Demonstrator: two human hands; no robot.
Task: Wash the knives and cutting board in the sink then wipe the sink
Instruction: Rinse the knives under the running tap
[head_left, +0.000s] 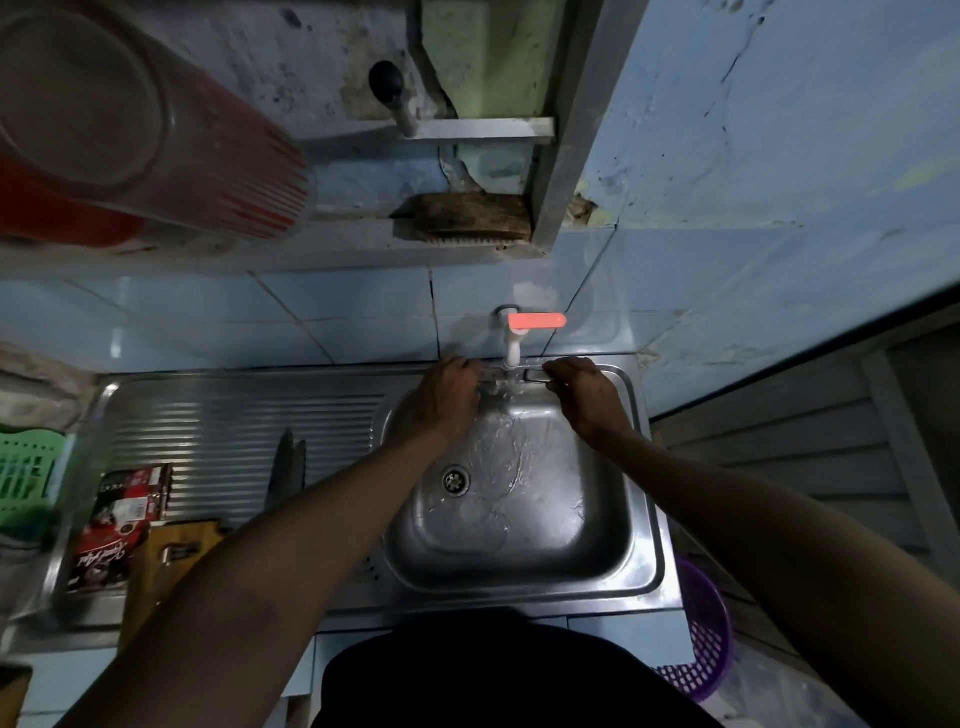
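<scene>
A steel sink (597, 561) holds running water from a white tap (511, 353) with a red lever. Under the stream a knife (532, 375) lies crosswise, only its metal loop end and a short stretch showing. My right hand (587, 395) pinches that end. My left hand (447, 395) curls over the knife's other end and hides it. Two more knives (287, 467) lie side by side on the ribbed drainboard (234, 415), left of the basin. A yellow-brown flat object (171, 561) at the drainboard's front may be the cutting board; I cannot tell.
Red coffee packets (122, 519) lie on the drainboard's left. A green basket (26, 467) sits at the far left and a purple basket (701, 639) low on the right. A red bucket (130, 130) and a brown brush (467, 218) sit on the ledge above.
</scene>
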